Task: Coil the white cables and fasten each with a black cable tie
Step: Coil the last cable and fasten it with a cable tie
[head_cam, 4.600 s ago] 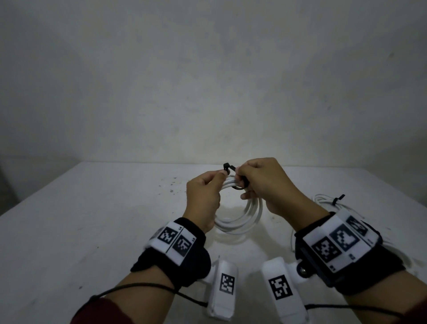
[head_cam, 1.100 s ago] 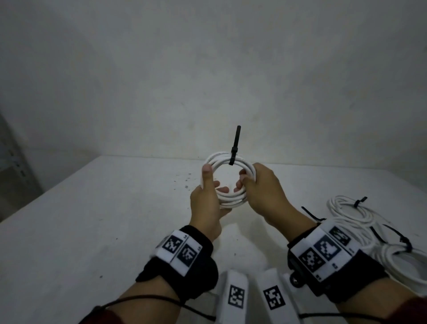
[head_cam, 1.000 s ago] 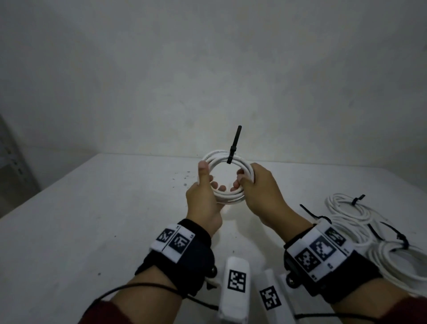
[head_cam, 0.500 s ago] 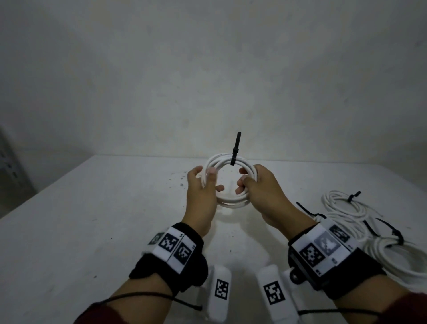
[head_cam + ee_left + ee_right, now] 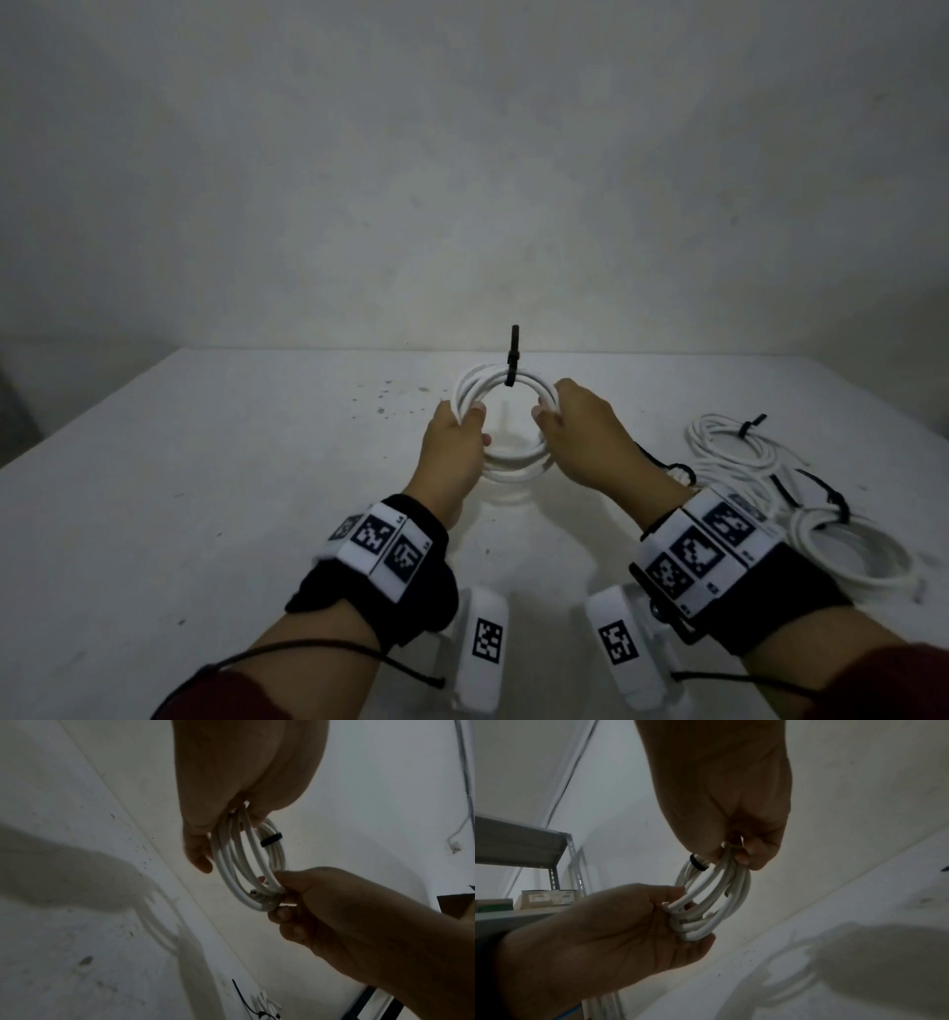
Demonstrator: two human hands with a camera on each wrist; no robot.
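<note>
2 hands hold 1 coiled white cable (image 5: 506,383) upright above the worktop (image 5: 205,488): the left hand (image 5: 452,452) grips its left side, the right hand (image 5: 585,442) its right. A black cable tie (image 5: 512,362) cinches the top. Light and springy, it likely splays unless grasped across all loops, beside the tie

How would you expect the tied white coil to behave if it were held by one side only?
The white coil would probably keep its ring shape, since the black cable tie cinches its top. Elsewhere the loops fan apart in the wrist views, so they may sag or spread. It looks light: the left hand and right hand hold it in fingertips.
</note>
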